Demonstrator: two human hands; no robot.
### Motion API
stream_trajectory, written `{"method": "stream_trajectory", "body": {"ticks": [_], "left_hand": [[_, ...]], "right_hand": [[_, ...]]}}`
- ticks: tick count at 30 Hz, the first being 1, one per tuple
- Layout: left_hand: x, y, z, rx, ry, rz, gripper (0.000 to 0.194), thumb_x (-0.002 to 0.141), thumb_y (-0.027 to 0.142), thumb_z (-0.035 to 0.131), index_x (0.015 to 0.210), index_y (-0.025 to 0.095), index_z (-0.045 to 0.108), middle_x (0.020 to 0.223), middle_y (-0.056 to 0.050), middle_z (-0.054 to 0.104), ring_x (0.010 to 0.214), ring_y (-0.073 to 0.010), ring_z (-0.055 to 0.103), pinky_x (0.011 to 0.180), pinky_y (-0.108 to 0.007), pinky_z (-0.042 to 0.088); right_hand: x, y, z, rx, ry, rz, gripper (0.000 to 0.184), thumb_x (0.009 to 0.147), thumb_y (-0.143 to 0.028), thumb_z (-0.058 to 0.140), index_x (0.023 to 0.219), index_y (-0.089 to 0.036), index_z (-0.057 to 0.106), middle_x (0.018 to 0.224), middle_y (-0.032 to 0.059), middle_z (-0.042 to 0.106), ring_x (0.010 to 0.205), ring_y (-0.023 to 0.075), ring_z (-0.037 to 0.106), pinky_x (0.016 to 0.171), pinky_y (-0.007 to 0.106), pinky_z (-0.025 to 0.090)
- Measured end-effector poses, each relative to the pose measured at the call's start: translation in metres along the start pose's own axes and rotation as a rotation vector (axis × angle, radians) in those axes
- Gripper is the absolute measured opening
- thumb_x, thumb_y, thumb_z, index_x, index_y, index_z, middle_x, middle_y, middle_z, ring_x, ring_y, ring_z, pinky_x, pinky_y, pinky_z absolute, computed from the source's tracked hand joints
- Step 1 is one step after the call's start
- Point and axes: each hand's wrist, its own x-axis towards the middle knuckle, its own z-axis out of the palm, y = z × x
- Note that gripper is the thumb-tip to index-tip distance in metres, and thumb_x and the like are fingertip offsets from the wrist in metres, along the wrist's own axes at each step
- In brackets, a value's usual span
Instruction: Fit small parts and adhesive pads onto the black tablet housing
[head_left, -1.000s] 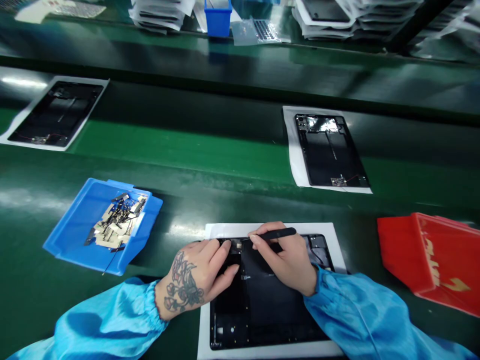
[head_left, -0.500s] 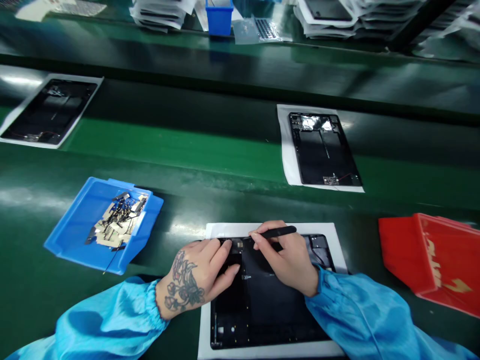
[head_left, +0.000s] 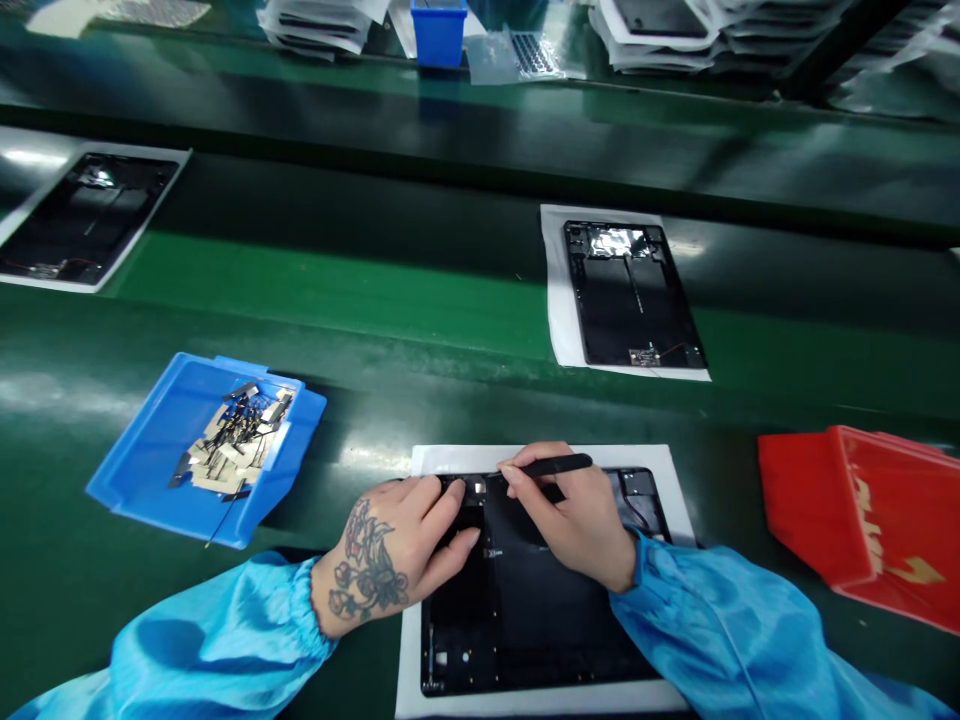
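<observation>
**Tweezers Held at Top Edge of Tablet Housing**

Right hand (head_left: 574, 525) grips black tweezers (head_left: 551, 465), tip at a small metal part (head_left: 475, 487). Left hand (head_left: 394, 550) rests on the black tablet housing (head_left: 525, 610), fingers extended, not gripping. Housing lies on a white sheet (head_left: 540, 460). Blue tray (head_left: 142, 480) of small parts to the left; red tray (head_left: 795, 490) to the right.

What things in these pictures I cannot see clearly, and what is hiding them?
Head view, the only view:
Tip of the black tool: hidden by the right hand.
Upper part of the black panel: covered by the left hand and right hand.
Small pieces in the blue tray: too small to identify.
Red tray: cut off by the right edge.
Stacks on the far bench: cut off by the top edge.
</observation>
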Motion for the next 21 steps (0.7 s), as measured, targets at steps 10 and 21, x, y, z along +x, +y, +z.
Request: {"method": "stream_trajectory", "body": {"ticks": [10,21], "left_hand": [[-0.0001,0.0,-0.001,0.033,-0.042,0.026,0.039,0.092,0.039,0.047,0.122,0.015,0.053,0.073,-0.002,0.053,0.058,-0.0184,0.056,0.05,-0.032,0.048],[0.0012,0.0006,-0.0015,0.038,-0.086,0.013,0.041,0.091,0.038,0.047,0.125,0.015,0.052,0.074,-0.002,0.052,0.06,-0.0179,0.055,0.049,-0.033,0.049]], "right_hand": [[0.0012,0.001,0.0011,-0.025,0.004,-0.004,0.004,0.089,-0.022,0.057,0.087,-0.019,0.059,0.077,0.0011,0.066,0.059,0.0118,0.065,0.052,0.02,0.052],[0.0022,0.0009,0.0001,-0.065,0.046,-0.076,0.001,0.087,-0.019,0.059,0.087,-0.02,0.058,0.077,0.0001,0.065,0.063,0.0118,0.065,0.058,0.022,0.053]]}}
